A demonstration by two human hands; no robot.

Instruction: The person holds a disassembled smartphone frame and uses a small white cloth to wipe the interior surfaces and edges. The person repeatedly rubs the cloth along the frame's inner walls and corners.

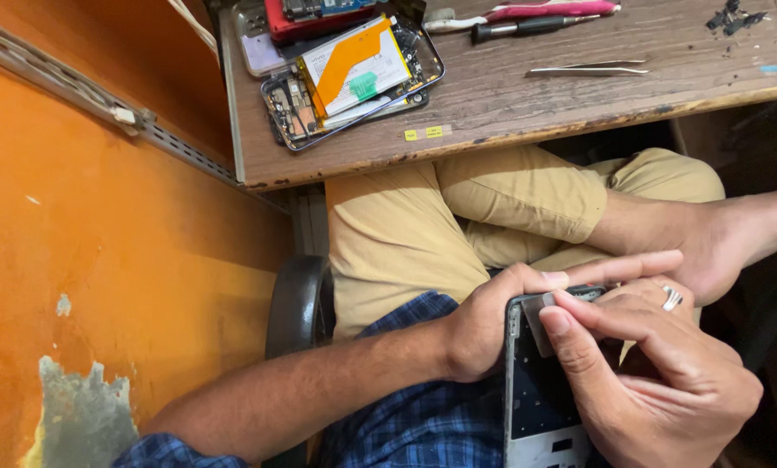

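A bare phone frame held over the lap in both hands.

The phone frame is clasped at its upper left edge by the left hand, fingers curled shut around it, while a small grey strip at its top is pinched between thumb and forefinger of the ringed right hand. Behind, on the wooden table, an opened phone with an orange-banded battery is laid beside tweezers and a screwdriver.

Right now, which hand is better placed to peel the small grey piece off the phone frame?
The right hand: its fingertips already pinch the grey piece, while the left hand grips the phone frame.
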